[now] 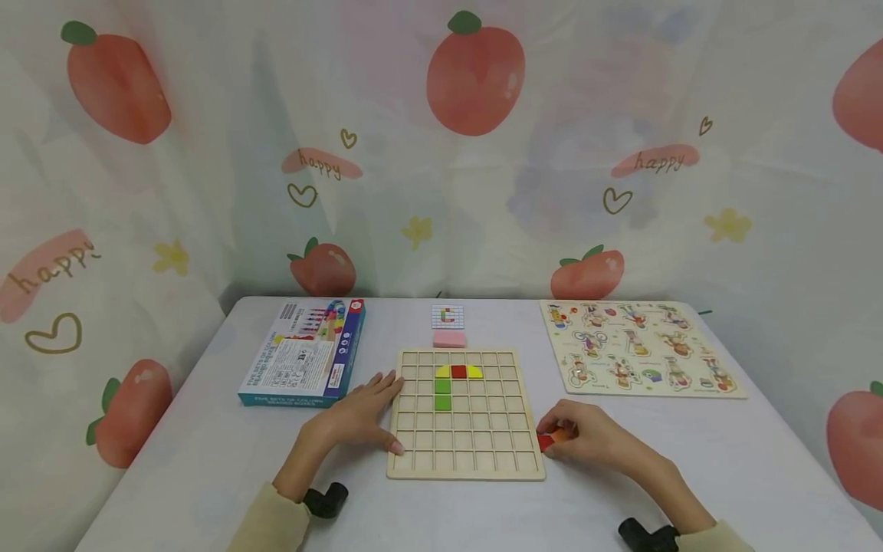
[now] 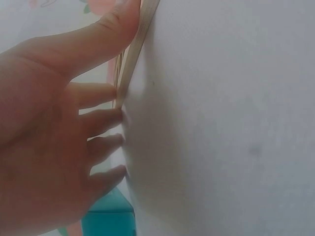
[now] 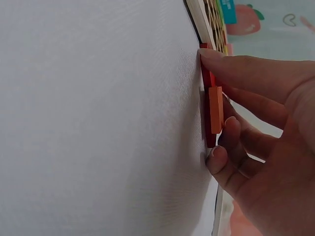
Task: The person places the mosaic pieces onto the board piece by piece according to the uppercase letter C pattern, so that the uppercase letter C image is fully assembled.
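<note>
A wooden grid board (image 1: 469, 462) lies flat on the table. On it sit a red square tile (image 1: 458, 372) between two yellow curved-edge tiles, and two green tiles (image 1: 442, 402) below the left one. My left hand (image 1: 359, 410) rests along the board's left edge, fingers spread and thumb near the front corner. Beside the right edge, my right hand (image 1: 593, 435) pinches a red tile (image 3: 206, 69) between thumb and fingers. An orange tile (image 3: 215, 110) lies against red pieces under that hand; the fingers partly hide them.
A blue-sided box (image 1: 297, 356) lies at the back left. Behind the board are a small pattern card (image 1: 448, 317) and a pink block (image 1: 449, 339). A wooden picture puzzle board (image 1: 638, 349) lies at the back right. A printed cloth hangs behind the table.
</note>
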Available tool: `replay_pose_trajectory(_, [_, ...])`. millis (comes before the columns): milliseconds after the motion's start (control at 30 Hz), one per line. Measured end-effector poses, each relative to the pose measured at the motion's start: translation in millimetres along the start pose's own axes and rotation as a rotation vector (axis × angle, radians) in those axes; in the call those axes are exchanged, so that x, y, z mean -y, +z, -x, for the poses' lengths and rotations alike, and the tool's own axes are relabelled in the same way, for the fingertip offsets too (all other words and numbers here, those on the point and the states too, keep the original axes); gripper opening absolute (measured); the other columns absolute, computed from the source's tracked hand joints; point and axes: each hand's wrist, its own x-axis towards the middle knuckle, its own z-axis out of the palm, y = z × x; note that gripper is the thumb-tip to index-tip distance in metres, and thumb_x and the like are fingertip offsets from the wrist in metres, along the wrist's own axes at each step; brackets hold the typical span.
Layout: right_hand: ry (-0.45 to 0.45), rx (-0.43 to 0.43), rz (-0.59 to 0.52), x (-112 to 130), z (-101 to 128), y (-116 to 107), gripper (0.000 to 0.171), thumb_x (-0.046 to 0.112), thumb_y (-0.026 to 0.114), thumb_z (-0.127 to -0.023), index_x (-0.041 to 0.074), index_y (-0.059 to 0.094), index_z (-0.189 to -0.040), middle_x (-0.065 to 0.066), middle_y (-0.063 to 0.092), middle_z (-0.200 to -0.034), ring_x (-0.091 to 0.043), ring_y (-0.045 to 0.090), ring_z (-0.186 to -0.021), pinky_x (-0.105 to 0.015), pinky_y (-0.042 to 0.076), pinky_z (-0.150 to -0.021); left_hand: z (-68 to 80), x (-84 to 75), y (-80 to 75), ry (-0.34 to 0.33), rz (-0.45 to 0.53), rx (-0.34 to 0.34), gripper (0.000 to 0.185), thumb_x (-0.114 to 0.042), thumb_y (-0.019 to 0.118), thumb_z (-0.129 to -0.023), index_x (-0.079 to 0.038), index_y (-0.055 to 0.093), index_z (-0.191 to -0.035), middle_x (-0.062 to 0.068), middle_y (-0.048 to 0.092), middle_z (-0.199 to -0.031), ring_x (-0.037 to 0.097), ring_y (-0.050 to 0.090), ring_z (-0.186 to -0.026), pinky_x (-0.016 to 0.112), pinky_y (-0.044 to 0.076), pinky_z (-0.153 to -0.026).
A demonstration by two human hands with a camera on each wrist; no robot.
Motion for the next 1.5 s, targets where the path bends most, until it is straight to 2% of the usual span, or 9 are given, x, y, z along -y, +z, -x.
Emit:
replay_pose_trajectory(300, [0.013, 0.000, 0.013, 0.8, 0.9, 0.8, 0.023, 0.019, 0.087, -0.081, 0.016, 0.073, -0.100, 0.007, 0.062, -0.092, -0.003, 0.048, -0.077, -0.020, 0.042, -0.065, -0.6, 0.2, 0.7, 0.001, 0.005, -0.006, 0.112, -0.044, 0.091, -0.073, -0.011, 0.032, -0.162, 0.009, 0.021, -0.172, 0.032, 0.010, -0.161, 0.058, 0.016, -0.129])
replay_pose_trajectory(667, [0.076, 0.043, -0.023, 8.2, -1.0, 0.6, 0.026, 0.017, 0.087, -0.081, 0.013, 0.068, -0.098, 0.004, 0.061, -0.084, -0.005, 0.049, -0.073, -0.021, 0.043, -0.062, -1.1, 0.8, 0.7, 0.003, 0.003, -0.012, 0.112, -0.044, 0.091, -0.073, -0.011, 0.032, -0.162, 0.009, 0.021, -0.172, 0.032, 0.011, -0.161, 0.058, 0.016, -0.129])
replay_pose_trajectory(833, [0.042, 0.052, -0.021, 8.3, -2.4, -0.6, 0.014, 0.013, 0.081, -0.086, 0.015, 0.072, -0.097, 0.008, 0.062, -0.081, -0.003, 0.048, -0.069, -0.021, 0.043, -0.059, -1.2, 1.2, 1.3, 0.006, 0.008, -0.011, 0.111, -0.044, 0.091, -0.074, -0.011, 0.032, -0.162, 0.009, 0.021, -0.172, 0.032, 0.011, -0.161, 0.057, 0.015, -0.129])
replay_pose_trajectory(1033, [-0.015, -0.004, 0.012, 10.1, -6.1, -5.8, 0.005, 0.015, 0.076, -0.092, 0.018, 0.077, -0.096, 0.013, 0.066, -0.080, 0.000, 0.050, -0.066, -0.020, 0.044, -0.056, -1.3, 2.3, 2.2, 0.005, 0.005, -0.010, 0.112, -0.045, 0.091, -0.074, -0.012, 0.032, -0.162, 0.008, 0.021, -0.172, 0.032, 0.010, -0.161, 0.057, 0.016, -0.129])
replay_pose_trajectory(1167, [-0.007, -0.017, 0.011, 14.9, -10.7, -7.0, 0.007, 0.018, 0.075, -0.094, 0.016, 0.077, -0.100, 0.011, 0.071, -0.087, 0.000, 0.056, -0.072, -0.020, 0.049, -0.062, -0.8, 2.0, 2.2, 0.004, 0.004, -0.011, 0.112, -0.044, 0.091, -0.074, -0.012, 0.031, -0.163, 0.008, 0.021, -0.172, 0.032, 0.010, -0.161, 0.057, 0.015, -0.129])
replay_pose_trajectory(1300, [0.013, -0.011, -0.047, 19.4, -16.7, -4.1, 0.008, 0.018, 0.074, -0.095, 0.014, 0.076, -0.102, 0.006, 0.075, -0.095, -0.004, 0.063, -0.078, -0.022, 0.055, -0.064, -0.4, 1.2, 1.1, 0.004, 0.012, -0.008, 0.111, -0.043, 0.091, -0.074, -0.011, 0.032, -0.162, 0.009, 0.021, -0.172, 0.032, 0.010, -0.161, 0.057, 0.015, -0.129])
replay_pose_trajectory(1400, [0.019, -0.014, -0.077, 22.2, -21.9, -0.6, 0.008, 0.018, 0.074, -0.095, 0.015, 0.076, -0.102, 0.005, 0.076, -0.094, -0.006, 0.065, -0.078, -0.023, 0.055, -0.062, -0.2, 0.5, 0.7, 0.004, 0.014, -0.007, 0.111, -0.043, 0.091, -0.074, -0.011, 0.032, -0.162, 0.009, 0.022, -0.172, 0.033, 0.010, -0.161, 0.057, 0.015, -0.129])
replay_pose_trajectory(1500, [0.006, -0.019, -0.071, 25.0, -27.6, 3.1, 0.008, 0.018, 0.073, -0.096, 0.018, 0.077, -0.102, 0.009, 0.076, -0.095, -0.004, 0.066, -0.082, -0.021, 0.055, -0.070, 0.1, 0.0, 0.8, 0.005, 0.014, -0.006, 0.111, -0.043, 0.091, -0.074, -0.011, 0.032, -0.162, 0.009, 0.022, -0.172, 0.033, 0.011, -0.161, 0.057, 0.015, -0.129])
